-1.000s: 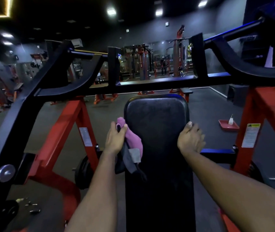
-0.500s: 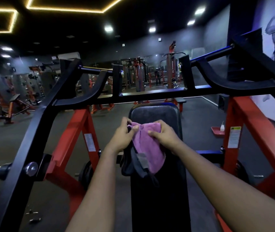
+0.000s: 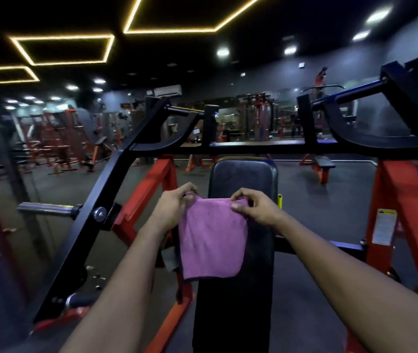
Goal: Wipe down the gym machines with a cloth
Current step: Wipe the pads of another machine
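Opened out since half a second ago: purple cloth, bunched then, now hanging flat as a broad sheet. Drawn apart too, left hand and right hand, each at a top corner. Raised view as well, with more ceiling showing.

Pinching the cloth's upper left corner with left fingers curled over it. Pinching the upper right corner between thumb and right fingers, likewise curled. Held up in front of the black back pad, covering the pad's middle left; lower edge hanging free, rounded at its right corner. Whether touching the pad, cannot tell. Behind the cloth's lower left edge, a darker layer with a grey tag peeking out.

Around the pad, a black steel frame with curved arms, carried on red legs. On the left, a bare metal weight peg sticking out sideways from the frame. On the right red leg, a white warning label. Just right of the pad, beside the right hand, a small yellow knob. Farther off, blurred rows of red and black machines across a dark floor; overhead, yellow light strips in angular outlines.
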